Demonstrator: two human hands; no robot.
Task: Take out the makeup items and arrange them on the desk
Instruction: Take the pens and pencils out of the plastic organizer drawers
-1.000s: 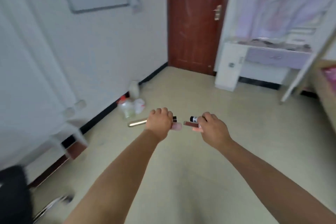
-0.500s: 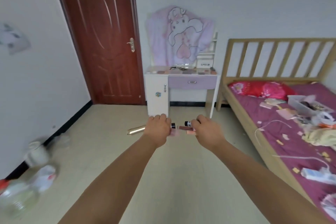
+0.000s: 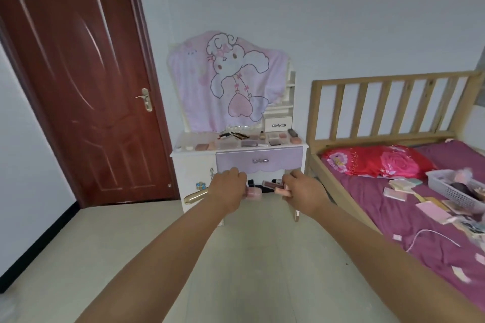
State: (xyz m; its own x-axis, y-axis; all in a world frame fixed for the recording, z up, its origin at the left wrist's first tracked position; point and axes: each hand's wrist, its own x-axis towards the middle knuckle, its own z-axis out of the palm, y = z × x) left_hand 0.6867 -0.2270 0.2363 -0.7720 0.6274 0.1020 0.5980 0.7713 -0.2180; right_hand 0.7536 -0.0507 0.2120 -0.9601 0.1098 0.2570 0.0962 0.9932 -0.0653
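My left hand [image 3: 227,189] grips a bunch of makeup tubes: a gold one [image 3: 195,196] sticks out to the left and a pink one [image 3: 253,193] to the right. My right hand [image 3: 301,189] holds more items, among them a dark red tube with a black cap [image 3: 273,183] and a pink stick [image 3: 282,191]. Both hands are held out in front of the white and lilac dressing desk [image 3: 258,161]. Its top [image 3: 183,139] carries several palettes, compacts and pencils laid in rows.
A dark red door [image 3: 78,86] stands left of the desk. A pink cartoon cloth [image 3: 228,78] covers the mirror. The wooden bed [image 3: 393,86] on the right holds a red pillow [image 3: 380,162], a white basket [image 3: 456,191] and scattered packaging. Bare floor lies ahead.
The view has swung right from the wall and bottles to the door, desk and bed, and the desk is now much closer. Both hands keep the same grip on their items.
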